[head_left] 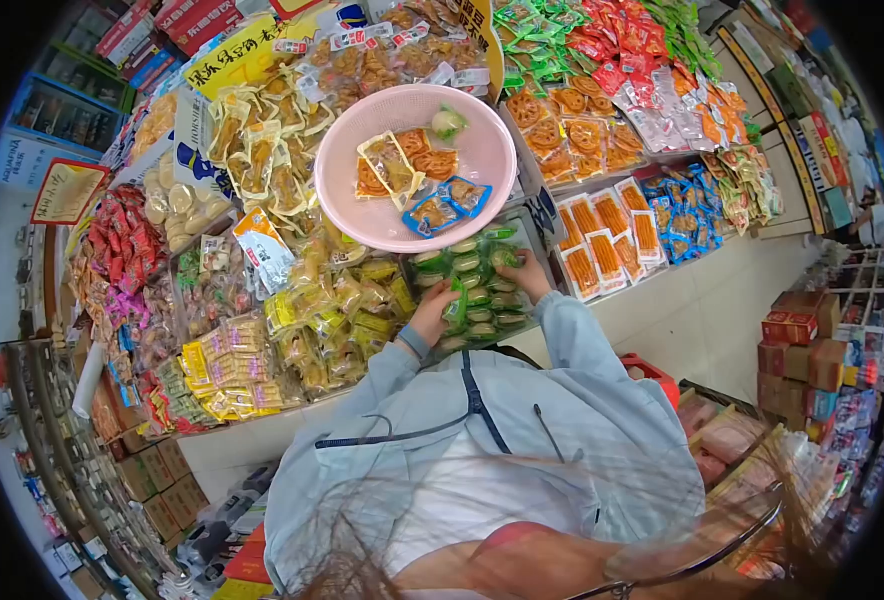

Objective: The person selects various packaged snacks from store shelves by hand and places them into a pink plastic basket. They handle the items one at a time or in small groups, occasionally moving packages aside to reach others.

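Both hands are at a tray (550,275) of small packets in green-and-clear wrappers with pale contents. My left hand (433,312) is closed on one green-wrapped packet (455,306) at the tray's left side. On the right side, my right hand (529,276) pinches another green-wrapped packet (506,256). Just beyond them a pink plastic basket (337,205) rests on top of the goods. Inside it lie a yellow-edged packet (392,166), orange-brown snack packs (434,156), blue packets (464,195) and one green-wrapped packet (448,122).
Yellow packets (357,300) are heaped left of the tray. To the right lie flat packs of orange sticks (602,245) and blue packets (684,220). A yellow sign (247,62) stands at the back left. Stacked boxes (800,345) and shelves line the right.
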Tool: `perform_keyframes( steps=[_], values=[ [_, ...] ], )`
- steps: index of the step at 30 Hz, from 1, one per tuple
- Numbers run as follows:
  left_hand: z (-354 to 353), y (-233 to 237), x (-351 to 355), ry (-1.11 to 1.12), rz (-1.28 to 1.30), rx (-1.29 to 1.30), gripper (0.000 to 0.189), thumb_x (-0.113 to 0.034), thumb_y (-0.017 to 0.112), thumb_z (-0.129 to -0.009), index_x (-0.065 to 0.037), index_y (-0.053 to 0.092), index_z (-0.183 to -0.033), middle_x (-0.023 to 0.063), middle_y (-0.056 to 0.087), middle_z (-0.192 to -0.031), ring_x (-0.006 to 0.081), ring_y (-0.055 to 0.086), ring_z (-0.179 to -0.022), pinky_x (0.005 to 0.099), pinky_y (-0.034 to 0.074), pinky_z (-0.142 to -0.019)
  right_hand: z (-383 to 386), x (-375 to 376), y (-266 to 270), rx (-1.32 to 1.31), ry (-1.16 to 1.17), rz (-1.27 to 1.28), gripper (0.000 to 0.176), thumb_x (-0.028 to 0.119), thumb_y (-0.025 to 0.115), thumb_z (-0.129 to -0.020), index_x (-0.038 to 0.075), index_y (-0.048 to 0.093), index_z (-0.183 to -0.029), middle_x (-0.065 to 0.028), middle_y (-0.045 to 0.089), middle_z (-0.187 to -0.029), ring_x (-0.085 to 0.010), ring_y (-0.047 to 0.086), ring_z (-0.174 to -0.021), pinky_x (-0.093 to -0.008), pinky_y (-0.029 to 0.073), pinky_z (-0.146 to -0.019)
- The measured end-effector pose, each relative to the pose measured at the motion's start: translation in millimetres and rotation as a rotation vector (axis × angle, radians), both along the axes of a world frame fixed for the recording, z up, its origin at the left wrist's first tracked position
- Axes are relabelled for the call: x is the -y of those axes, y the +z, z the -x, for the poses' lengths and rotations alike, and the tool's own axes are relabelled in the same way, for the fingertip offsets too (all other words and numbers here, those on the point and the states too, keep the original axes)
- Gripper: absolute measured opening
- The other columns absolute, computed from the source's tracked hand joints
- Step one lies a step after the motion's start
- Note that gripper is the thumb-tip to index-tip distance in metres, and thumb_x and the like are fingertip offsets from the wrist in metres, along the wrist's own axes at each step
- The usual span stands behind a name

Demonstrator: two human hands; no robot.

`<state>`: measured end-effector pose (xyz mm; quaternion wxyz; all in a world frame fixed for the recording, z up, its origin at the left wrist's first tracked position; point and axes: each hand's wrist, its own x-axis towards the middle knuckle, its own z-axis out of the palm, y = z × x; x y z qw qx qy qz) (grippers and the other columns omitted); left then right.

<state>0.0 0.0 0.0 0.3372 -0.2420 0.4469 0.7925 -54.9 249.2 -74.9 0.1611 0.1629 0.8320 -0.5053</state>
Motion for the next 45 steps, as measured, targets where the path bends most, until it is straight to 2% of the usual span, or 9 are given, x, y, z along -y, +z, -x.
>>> perform_keyframes(
  steps=[5, 14, 18, 20, 26, 29, 32, 35, 45],
  values=[
    [-12.3, -7.2, 8.0, 0.025, -0.173, -0.065, 0.062, -0.022, 0.058, -0.092, -0.009, 0.032, -0.147, 0.0049, 0.048, -0.139, 0.0232, 0.049, -0.125, 0.0541, 0.036, -0.102, 11.2, 2.6, 11.8, 0.168, -0.042, 0.329, 0.071, 0.031, 0.085, -0.07, 0.001, 0.05, -0.124, -0.0133, 0.064, -0.106, -0.0207, 0.061, -0.098, -0.035, 0.048, -0.083],
    [-14.8, -7.3, -2.1, 0.027, -0.18, 0.092, 0.041, -0.018, 0.052, -0.096, -0.01, 0.045, -0.136, 0.0089, 0.056, -0.128, 0.028, 0.059, -0.112, 0.0453, 0.051, -0.091, 25.2, 6.8, 63.4, 0.354, -0.335, 0.666, 0.06, 0.025, 0.076, -0.08, 0.002, 0.047, -0.128, -0.0126, 0.046, -0.132, -0.0265, 0.053, -0.111, -0.042, 0.046, -0.093],
    [-16.9, -19.1, -5.8, -0.006, -0.199, -0.117, 0.044, -0.012, 0.052, -0.093, -0.008, 0.044, -0.136, 0.0103, 0.055, -0.13, 0.0301, 0.059, -0.112, 0.0453, 0.051, -0.09, 24.2, -6.8, 42.7, 0.408, -0.378, 0.955, 0.05, 0.022, 0.072, -0.084, 0.003, 0.051, -0.125, -0.0124, 0.048, -0.13, -0.0293, 0.054, -0.113, -0.0434, 0.048, -0.094],
    [-6.2, -13.5, -7.9, 0.029, -0.301, 0.047, 0.047, -0.008, 0.052, -0.091, -0.007, 0.043, -0.137, 0.0108, 0.054, -0.13, 0.0302, 0.058, -0.113, 0.0447, 0.051, -0.091, 19.7, -11.1, 31.8, 0.396, -0.406, 1.028, 0.045, 0.021, 0.07, -0.086, 0.004, 0.053, -0.124, -0.0128, 0.049, -0.131, -0.0315, 0.054, -0.114, -0.0432, 0.049, -0.092],
    [6.6, -17.4, -32.6, -0.148, -0.06, -0.058, 0.055, -0.008, 0.055, -0.084, -0.008, 0.043, -0.138, 0.0118, 0.052, -0.133, 0.0291, 0.055, -0.117, 0.0407, 0.046, -0.098, 3.8, -11.6, 26.2, 0.382, -0.453, 1.315, 0.043, 0.026, 0.064, -0.091, 0.008, 0.052, -0.127, -0.0131, 0.057, -0.123, -0.033, 0.057, -0.109, -0.0427, 0.049, -0.089],
    [21.6, -36.0, -51.3, -0.458, 0.431, -0.576, 0.057, -0.009, 0.057, -0.082, -0.006, 0.044, -0.137, 0.0153, 0.051, -0.134, 0.03, 0.051, -0.122, 0.0375, 0.042, -0.102, 5.4, -11.7, 24.0, 0.39, -0.391, 1.301, 0.044, 0.03, 0.063, -0.091, 0.009, 0.051, -0.128, -0.0124, 0.057, -0.125, -0.029, 0.058, -0.107, -0.0409, 0.049, -0.085],
    [33.5, -33.6, -61.6, -0.563, 0.562, -0.839, 0.063, -0.016, 0.06, -0.08, -0.005, 0.042, -0.139, 0.0208, 0.049, -0.134, 0.0356, 0.05, -0.123, 0.0395, 0.041, -0.102, 7.3, -15.5, 20.0, 0.379, -0.28, 1.179, 0.047, 0.032, 0.063, -0.092, 0.01, 0.049, -0.13, -0.0113, 0.055, -0.125, -0.0262, 0.059, -0.105, -0.0393, 0.049, -0.081],
    [46.7, -33.3, -73.8, -0.769, 0.631, -0.809, 0.068, -0.018, 0.061, -0.079, -0.003, 0.038, -0.142, 0.0244, 0.043, -0.14, 0.0378, 0.045, -0.129, 0.0402, 0.038, -0.106, 8.1, -12.9, 31.8, 0.331, -0.224, 0.89, 0.052, 0.034, 0.066, -0.089, 0.01, 0.046, -0.131, -0.0095, 0.055, -0.122, -0.0223, 0.058, -0.101, -0.0367, 0.049, -0.076],
    [38.4, -51.0, -80.8, -0.37, 0.686, -0.598, 0.071, -0.016, 0.059, -0.082, -0.001, 0.034, -0.146, 0.0228, 0.044, -0.144, 0.0337, 0.043, -0.133, 0.037, 0.035, -0.11, 8.6, -11.5, 59.0, 0.232, -0.013, 0.144, 0.061, 0.037, 0.076, -0.08, 0.005, 0.05, -0.125, -0.0083, 0.061, -0.093, -0.0189, 0.058, -0.077, -0.0322, 0.049, -0.068]
  ],
)
